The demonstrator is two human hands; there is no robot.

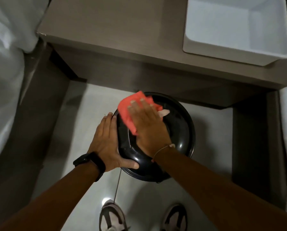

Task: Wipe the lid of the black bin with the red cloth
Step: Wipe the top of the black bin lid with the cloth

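A round black bin stands on the pale floor below me, its glossy lid (181, 129) facing up. The red cloth (128, 112) lies on the lid's far left part. My right hand (147, 124) presses flat on the cloth, fingers spread and pointing away from me. My left hand (106, 140) clasps the lid's left rim, thumb on the near edge. A black watch sits on my left wrist.
A brown desk top (114, 27) overhangs the bin at the back, with a white rectangular tub (272, 52) on its right end. Dark desk legs stand left and right. White fabric hangs at the far left. My two shoes (112, 217) are at the bottom.
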